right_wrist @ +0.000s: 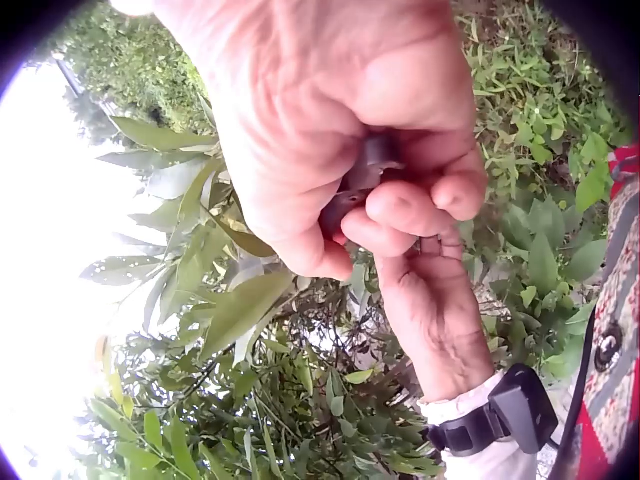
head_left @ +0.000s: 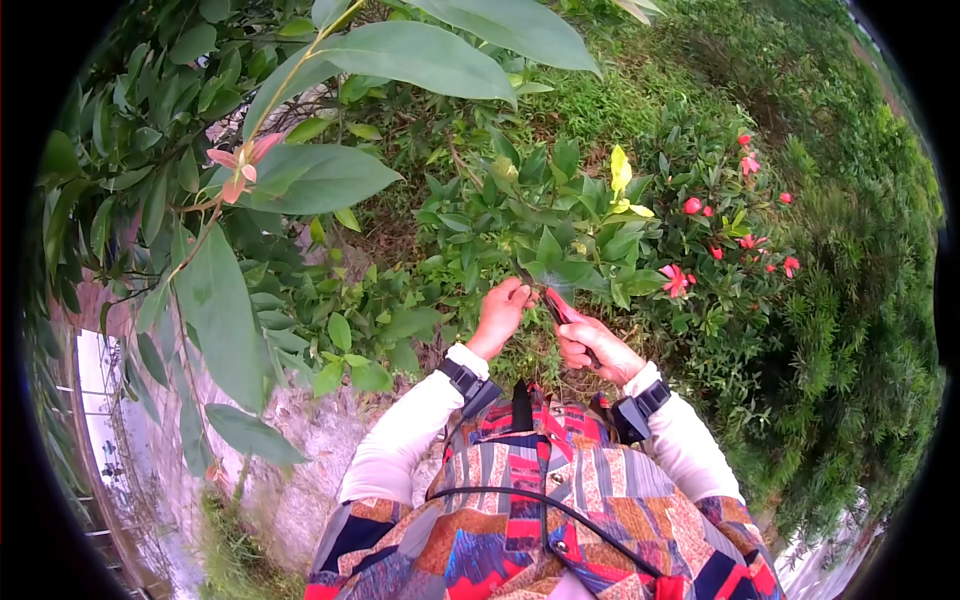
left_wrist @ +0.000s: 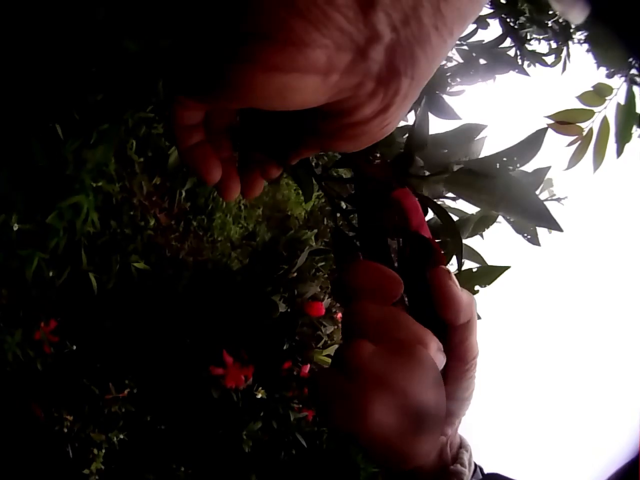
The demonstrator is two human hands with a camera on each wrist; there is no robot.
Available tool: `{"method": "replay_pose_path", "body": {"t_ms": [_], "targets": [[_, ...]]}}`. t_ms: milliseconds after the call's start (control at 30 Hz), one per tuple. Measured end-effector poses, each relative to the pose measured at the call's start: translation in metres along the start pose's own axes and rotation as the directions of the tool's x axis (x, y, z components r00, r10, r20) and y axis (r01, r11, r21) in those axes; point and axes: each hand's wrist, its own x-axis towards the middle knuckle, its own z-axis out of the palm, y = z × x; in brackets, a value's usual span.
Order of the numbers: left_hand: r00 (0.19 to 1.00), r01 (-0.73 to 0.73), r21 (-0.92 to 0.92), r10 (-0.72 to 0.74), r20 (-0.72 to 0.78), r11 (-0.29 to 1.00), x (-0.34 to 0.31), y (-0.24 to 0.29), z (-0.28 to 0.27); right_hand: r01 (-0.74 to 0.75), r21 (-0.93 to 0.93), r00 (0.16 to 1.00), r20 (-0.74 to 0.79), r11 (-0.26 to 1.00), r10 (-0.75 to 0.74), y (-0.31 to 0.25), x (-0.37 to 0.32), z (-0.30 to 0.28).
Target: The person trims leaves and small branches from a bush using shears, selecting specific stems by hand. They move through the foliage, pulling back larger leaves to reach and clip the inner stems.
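Right hand point(head_left: 604, 350) grips one red-and-black-handled pruner point(head_left: 564, 307) at the green leafy shrub's point(head_left: 549, 247) near edge; left hand point(head_left: 497, 320) curled alongside, grasp indeterminable.

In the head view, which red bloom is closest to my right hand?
The open red flower, lowest and leftmost of them all; the other red blooms sit higher and further right, farther from your right hand gripping the red tool.

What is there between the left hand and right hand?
The head view shows a red and black tool between the left hand and the right hand gripping it.
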Motion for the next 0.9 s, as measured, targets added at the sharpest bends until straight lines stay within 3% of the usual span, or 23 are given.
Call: {"method": "replay_pose_path", "body": {"t_ms": [100, 267, 367, 533, 633, 900], "targets": [[1.0, 0.008, -0.007, -0.009, -0.011, 1.0, -0.003, 0.003, -0.001, -0.046, 0.075, 0.998, 0.036, 0.996, 0.044, 0.01, 0.002, -0.015], [0.998, -0.01, -0.007, 0.01, -0.055, 1.0, -0.004, -0.003, -0.002, -0.001, 0.24, 0.998, 0.059, 0.971, -0.014, 0.014, -0.005, -0.028], [0.999, 0.036, 0.012, -0.036, -0.011, 0.999, -0.005, -0.003, -0.004, -0.051, 0.218, 0.998, 0.052, 0.975, 0.041, 0.013, 0.0, -0.033], [0.999, -0.008, 0.092, 0.011, -0.034, 0.996, -0.001, -0.013, -0.001, -0.113, 0.217, 0.992, 0.087, 0.97, 0.096, 0.011, 0.018, -0.032], [0.992, -0.088, 0.052, 0.093, -0.09, 0.995, -0.008, -0.012, 0.001, -0.107, 0.222, 0.993, 0.072, 0.969, 0.093, 0.013, 0.032, -0.033], [0.995, -0.046, 0.058, 0.051, -0.083, 0.997, -0.009, -0.02, -0.01, -0.043, 0.192, 0.999, 0.014, 0.981, 0.042, 0.01, 0.037, -0.018]]}}
